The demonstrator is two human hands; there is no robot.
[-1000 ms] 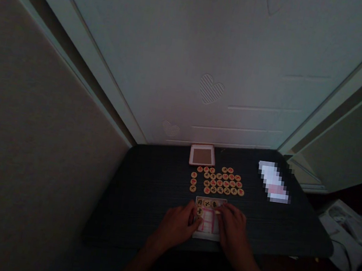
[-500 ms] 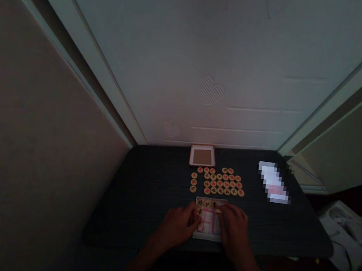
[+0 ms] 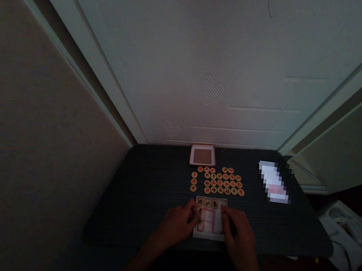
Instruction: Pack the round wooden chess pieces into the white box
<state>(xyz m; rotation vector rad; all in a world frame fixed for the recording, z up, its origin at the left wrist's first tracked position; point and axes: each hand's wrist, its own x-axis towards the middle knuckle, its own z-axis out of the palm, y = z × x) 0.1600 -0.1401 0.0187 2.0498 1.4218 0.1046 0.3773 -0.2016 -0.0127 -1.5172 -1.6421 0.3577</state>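
Observation:
A shallow white box [image 3: 209, 235] lies near the front of the dark table. Round wooden Chinese chess pieces [image 3: 207, 203] line its back edge, and another piece [image 3: 200, 211] sits below them along its left side. Pink lines mark the box's pale floor. My left hand [image 3: 180, 221] is closed at the left wall, thumb and forefinger gripping the rim beside the pieces. At the back right corner, my right hand [image 3: 240, 232] pinches a chess piece, mostly covered by the fingertips. Its other fingers hang along the right wall.
Behind the box, several rows of chess pieces [image 3: 220, 183] with red or dark characters lie on the black table [image 3: 146, 193]. A box lid [image 3: 203, 156] rests against the white panel [image 3: 177, 64]. A blurred pale object [image 3: 273, 182] lies at right.
My right hand has shifted slightly right and back with the piece, from beside the back row into the box's corner. My left hand stays at the left wall.

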